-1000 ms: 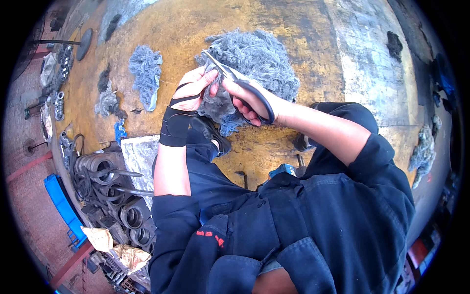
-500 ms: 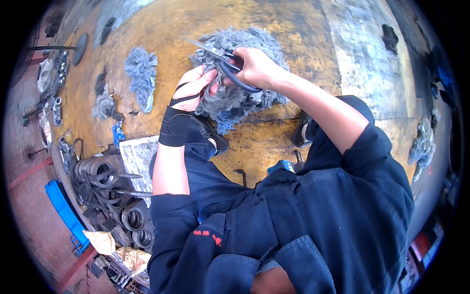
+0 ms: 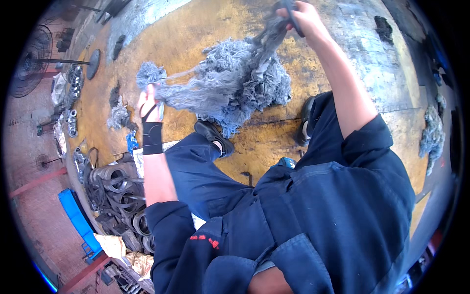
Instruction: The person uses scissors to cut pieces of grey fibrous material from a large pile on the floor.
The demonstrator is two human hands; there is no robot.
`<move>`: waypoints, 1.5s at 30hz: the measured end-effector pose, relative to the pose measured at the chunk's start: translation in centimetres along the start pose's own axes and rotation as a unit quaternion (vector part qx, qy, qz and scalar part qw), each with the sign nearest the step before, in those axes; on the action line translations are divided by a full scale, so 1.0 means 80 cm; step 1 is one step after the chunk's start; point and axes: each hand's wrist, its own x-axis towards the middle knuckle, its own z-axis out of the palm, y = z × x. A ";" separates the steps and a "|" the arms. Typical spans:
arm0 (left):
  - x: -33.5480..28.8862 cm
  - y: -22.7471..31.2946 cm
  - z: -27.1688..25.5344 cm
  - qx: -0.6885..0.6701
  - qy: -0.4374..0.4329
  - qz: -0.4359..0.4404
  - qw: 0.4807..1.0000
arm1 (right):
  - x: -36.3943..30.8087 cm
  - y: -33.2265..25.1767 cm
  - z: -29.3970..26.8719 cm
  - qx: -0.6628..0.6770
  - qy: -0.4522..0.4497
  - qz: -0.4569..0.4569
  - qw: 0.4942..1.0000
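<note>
A tangled heap of grey-blue yarn (image 3: pixel 267 85) lies on the worn yellow floor in front of me. To its left, my left hand (image 3: pixel 151 105), with a black wrist band, is closed on one end of a stretch of loose strands (image 3: pixel 196 93). At the upper right my right hand (image 3: pixel 306 22) is raised, gripping dark-handled scissors (image 3: pixel 293 19) together with a bunch of the yarn. The scissors' blades are out of view or hidden. Strands run between my hands across the heap.
A smaller yarn clump (image 3: pixel 149 73) lies just beyond my left hand, more scraps (image 3: pixel 118 115) further left. Metal rings (image 3: pixel 115 179) are piled at the lower left near a blue bench-like object (image 3: pixel 78 215). A fan (image 3: pixel 34 61) stands far left; another yarn bundle (image 3: pixel 432 137) lies right.
My hands have moved apart: the left went left and the right went up and right with the scissors. Yarn now stretches out between them, drawn up from the heap.
</note>
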 end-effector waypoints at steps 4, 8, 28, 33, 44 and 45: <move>0.034 0.046 -0.084 0.221 0.082 0.106 0.966 | 0.003 0.011 -0.084 -0.017 0.119 -0.001 0.993; 0.067 0.074 -0.238 0.269 0.109 0.167 0.942 | 0.008 0.004 -0.126 0.064 0.167 -0.002 0.984; 0.120 0.091 -0.704 -0.371 0.269 0.009 0.889 | -0.005 0.201 -0.432 0.470 0.716 0.017 0.516; 0.119 -0.002 -0.585 -0.390 0.274 -0.041 0.878 | 0.011 0.171 -0.402 0.365 0.695 0.010 0.620; 0.236 -0.128 -0.307 0.061 0.122 -0.187 0.973 | 0.038 0.127 -0.357 0.270 0.503 -0.096 0.815; 0.237 -0.159 -0.275 0.173 0.132 -0.207 0.954 | 0.037 0.114 -0.346 0.262 0.499 -0.093 0.821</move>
